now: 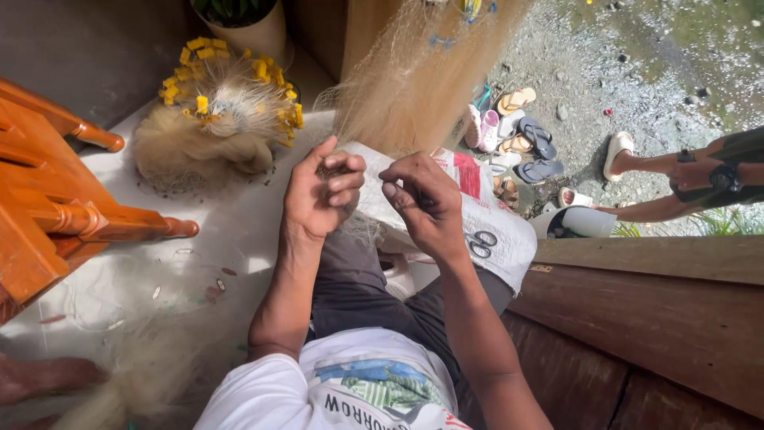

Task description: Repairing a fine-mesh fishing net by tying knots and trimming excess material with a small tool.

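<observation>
Pale smooth floor (199, 263), glossy, fills the left half of the frame; gravel ground with scattered sandals (517, 135) lies upper right. Fishing net (414, 80): fine, translucent, straw-coloured mesh, hanging in a loose sheet from the top centre down to the hands. Left hand (322, 195): fingers curled shut on a bunched fold of the net, centre frame. Right hand (426, 203): fingertips pinched together on a strand of the net, just beside the left. Net bundle (215, 127): fluffy heaped mound ringed with small yellow blocky floats, upper left. White woven sack (485, 231): crinkled, under the hands. Wooden chair (48, 199): orange, varnished, turned rails, left edge. Dark wooden plank (660, 318), lower right.
</observation>
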